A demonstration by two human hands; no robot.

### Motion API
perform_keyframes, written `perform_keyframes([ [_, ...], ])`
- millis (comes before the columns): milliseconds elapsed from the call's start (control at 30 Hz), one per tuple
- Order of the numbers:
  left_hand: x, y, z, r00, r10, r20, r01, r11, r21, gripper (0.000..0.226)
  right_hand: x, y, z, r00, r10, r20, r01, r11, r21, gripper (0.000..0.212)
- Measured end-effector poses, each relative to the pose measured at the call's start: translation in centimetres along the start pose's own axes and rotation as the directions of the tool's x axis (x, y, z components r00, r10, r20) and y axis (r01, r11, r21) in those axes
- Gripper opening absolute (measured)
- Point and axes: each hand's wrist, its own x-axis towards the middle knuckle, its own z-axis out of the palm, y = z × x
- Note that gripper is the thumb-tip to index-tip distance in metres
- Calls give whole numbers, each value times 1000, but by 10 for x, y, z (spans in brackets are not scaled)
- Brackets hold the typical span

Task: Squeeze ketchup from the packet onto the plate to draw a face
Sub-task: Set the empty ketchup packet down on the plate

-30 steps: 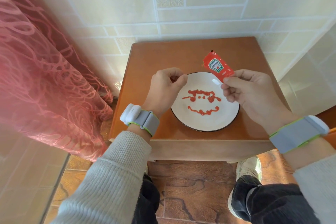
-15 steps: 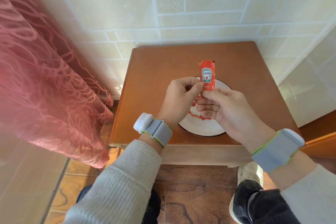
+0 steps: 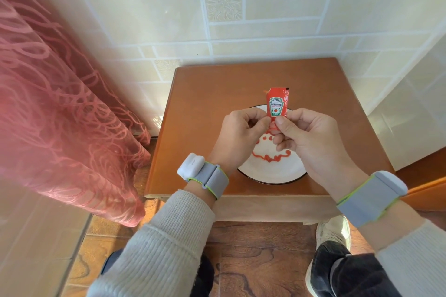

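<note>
Both forearms wear ribbed, pale grey knit sleeves (image 3: 166,236). Each wrist carries a grey fabric band (image 3: 212,179) edged in lime green, with a rounded white plastic module (image 3: 190,166) attached. Dark trousers (image 3: 350,272) cover the legs, and a whitish shoe (image 3: 334,230) shows on the right foot.

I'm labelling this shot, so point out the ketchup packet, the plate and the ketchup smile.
ketchup packet (image 3: 276,105), head view, on its printed label.
plate (image 3: 270,172), head view, on bare white near its front rim.
ketchup smile (image 3: 269,157), head view, on the curve's middle.
</note>
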Motion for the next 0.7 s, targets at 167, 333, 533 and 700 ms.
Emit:
perform_keyframes([
  [167,-2,1,-1,1000,10,2,-10,999,33,20,-1,-2,-2,1000,-31,2,31,996,-83,12],
  [333,-3,5,-6,997,-34,-67,36,999,33,33,2,-11,-10,989,-143,-33,122,929,-349,8],
  [533,6,3,-29,935,-45,-352,50,999,4,48,5,-20,-30,971,-185,148,229,573,-787,14],
  [700,4,3,-28,935,-5,-356,27,998,58,42,2,-13,-24,942,-192,276,334,439,-834,13],
])
